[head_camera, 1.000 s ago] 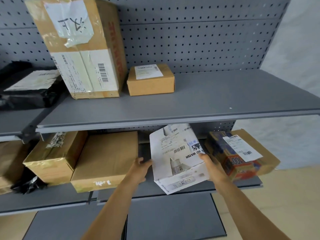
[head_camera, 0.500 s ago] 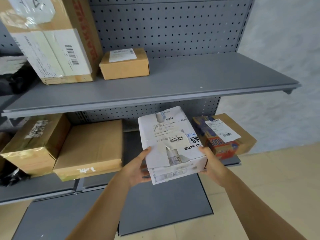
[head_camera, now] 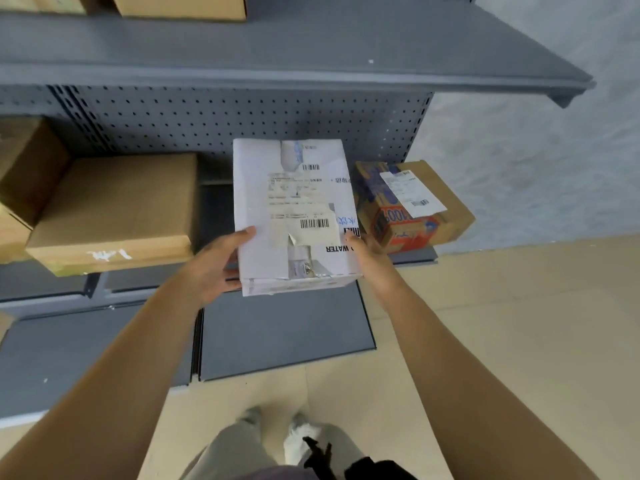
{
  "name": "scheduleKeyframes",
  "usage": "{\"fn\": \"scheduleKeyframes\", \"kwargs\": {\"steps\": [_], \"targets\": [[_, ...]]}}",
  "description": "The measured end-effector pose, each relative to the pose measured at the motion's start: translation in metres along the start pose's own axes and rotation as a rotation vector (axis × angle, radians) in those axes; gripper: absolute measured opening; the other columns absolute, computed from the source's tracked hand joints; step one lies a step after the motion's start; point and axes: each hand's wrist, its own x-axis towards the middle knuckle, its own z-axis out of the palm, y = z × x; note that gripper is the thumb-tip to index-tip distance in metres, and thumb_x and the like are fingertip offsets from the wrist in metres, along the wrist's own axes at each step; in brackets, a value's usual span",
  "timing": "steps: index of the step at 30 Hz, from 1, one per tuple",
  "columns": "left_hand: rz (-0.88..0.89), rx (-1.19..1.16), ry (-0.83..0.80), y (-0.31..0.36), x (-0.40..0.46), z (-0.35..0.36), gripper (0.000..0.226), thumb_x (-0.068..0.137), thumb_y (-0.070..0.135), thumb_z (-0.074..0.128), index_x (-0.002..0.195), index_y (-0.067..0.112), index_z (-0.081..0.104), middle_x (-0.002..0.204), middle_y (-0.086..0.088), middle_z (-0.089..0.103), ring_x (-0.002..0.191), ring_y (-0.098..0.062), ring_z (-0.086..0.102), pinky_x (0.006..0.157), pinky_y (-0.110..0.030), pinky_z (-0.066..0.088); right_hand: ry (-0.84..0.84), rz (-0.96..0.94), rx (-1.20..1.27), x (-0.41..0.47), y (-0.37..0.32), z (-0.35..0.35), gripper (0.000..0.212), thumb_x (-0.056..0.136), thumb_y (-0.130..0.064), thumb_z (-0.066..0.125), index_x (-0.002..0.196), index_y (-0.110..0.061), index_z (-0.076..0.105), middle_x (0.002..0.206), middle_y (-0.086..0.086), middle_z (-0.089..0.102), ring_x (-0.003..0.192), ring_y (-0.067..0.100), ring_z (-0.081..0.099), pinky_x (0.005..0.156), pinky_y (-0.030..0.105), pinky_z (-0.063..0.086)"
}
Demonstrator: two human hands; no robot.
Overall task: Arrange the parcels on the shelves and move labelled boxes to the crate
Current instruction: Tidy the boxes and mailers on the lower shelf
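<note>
A white box [head_camera: 294,216] bearing shipping labels with barcodes is held in the air in front of the grey shelving, level with the middle shelf [head_camera: 221,209]. The left hand [head_camera: 211,268] grips its left side, thumb on the top face and fingers curled beneath. The right hand [head_camera: 367,252] holds the right side, thumb on the top edge; its fingers are hidden behind the box. On the middle shelf, a flat brown box [head_camera: 114,209] lies to the left and a printed labelled box [head_camera: 408,206] to the right, just beside the held box. A further brown box [head_camera: 180,5] stands on the upper shelf [head_camera: 311,53]. The person's legs and one white shoe [head_camera: 298,441] show above the beige floor [head_camera: 502,323].
</note>
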Motion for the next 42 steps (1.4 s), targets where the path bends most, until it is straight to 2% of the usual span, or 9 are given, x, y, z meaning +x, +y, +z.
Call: {"fn": "scheduleKeyframes", "kwargs": {"steps": [3,7,11,19,23,29,33,37,42], "targets": [[0.039,-0.003,-0.025,-0.006,-0.004,-0.004,0.043,0.091,0.04,0.064,0.129,0.019,0.059,0.119,-0.003,0.071,0.112,-0.025,0.065,0.095,-0.048,0.052,-0.018,-0.042,-0.007,0.003,0.006,0.001,0.033,0.093,-0.041,0.059,0.123,-0.028,0.056,0.122,-0.002,0.065,0.113,0.018,0.061,0.104,0.045,0.046],[0.118,0.055,-0.024,-0.011,-0.011,-0.012,0.047,0.091,0.03,0.066,0.136,0.021,0.053,0.127,0.002,0.067,0.115,-0.018,0.063,0.101,-0.045,0.048,-0.069,-0.039,0.026,0.007,0.017,0.003,0.049,0.094,-0.008,0.058,0.138,-0.024,0.047,0.127,0.0,0.064,0.11,0.019,0.064,0.094,0.04,0.053],[0.216,0.119,-0.041,-0.014,-0.017,-0.018,0.061,0.082,0.028,0.071,0.139,0.021,0.049,0.131,0.008,0.063,0.115,-0.011,0.063,0.098,-0.04,0.049,-0.048,-0.067,0.09,0.004,0.023,0.008,0.044,0.092,0.007,0.053,0.128,-0.018,0.046,0.116,0.001,0.065,0.099,0.017,0.064,0.07,0.024,0.049],[0.278,0.18,-0.03,-0.007,-0.025,-0.024,0.051,0.092,0.018,0.067,0.139,0.023,0.049,0.133,0.009,0.062,0.118,-0.011,0.062,0.095,-0.037,0.052,-0.038,-0.099,0.107,-0.002,0.018,0.013,0.035,0.095,-0.008,0.056,0.126,-0.021,0.047,0.108,-0.006,0.068,0.085,0.009,0.067,0.066,0.025,0.051],[0.28,0.14,0.004,-0.006,-0.039,-0.019,0.049,0.09,0.029,0.068,0.135,0.024,0.049,0.128,0.009,0.063,0.107,-0.005,0.065,0.077,-0.027,0.056,-0.017,-0.12,0.096,-0.002,0.013,0.013,0.028,0.096,-0.02,0.056,0.122,-0.029,0.049,0.1,-0.01,0.067,0.085,0.007,0.066,0.069,0.027,0.05],[0.198,0.051,0.007,-0.012,-0.043,-0.018,0.086,0.062,0.058,0.083,0.134,0.037,0.04,0.117,0.001,0.07,0.108,-0.026,0.068,0.09,-0.055,0.054,-0.005,-0.085,0.075,-0.009,0.01,0.017,0.04,0.084,-0.046,0.058,0.123,-0.036,0.054,0.119,-0.003,0.067,0.106,0.019,0.066,0.094,0.042,0.052],[0.198,-0.007,0.02,-0.017,-0.042,-0.024,0.08,0.062,0.052,0.08,0.134,0.037,0.046,0.122,0.0,0.067,0.11,-0.03,0.067,0.092,-0.056,0.054,-0.098,-0.007,0.257,-0.017,0.005,0.013,0.031,0.099,-0.034,0.051,0.129,-0.027,0.054,0.119,0.0,0.069,0.098,0.014,0.068,0.071,0.029,0.059],[0.152,-0.109,-0.081,-0.031,-0.04,-0.038,0.063,0.076,0.047,0.071,0.135,0.032,0.054,0.132,-0.008,0.063,0.119,-0.032,0.062,0.092,-0.056,0.054,-0.301,0.113,0.301,-0.025,0.004,0.008,0.038,0.096,-0.046,0.053,0.129,-0.029,0.061,0.123,0.002,0.07,0.115,0.022,0.065,0.096,0.052,0.051],[0.042,-0.148,-0.177,-0.036,-0.032,-0.044,0.062,0.085,0.053,0.065,0.139,0.024,0.053,0.134,-0.008,0.063,0.126,-0.032,0.058,0.093,-0.054,0.054,-0.269,0.119,0.185,-0.02,0.002,0.014,0.043,0.088,-0.059,0.057,0.122,-0.033,0.064,0.116,-0.001,0.073,0.114,0.026,0.066,0.101,0.055,0.046]]}}
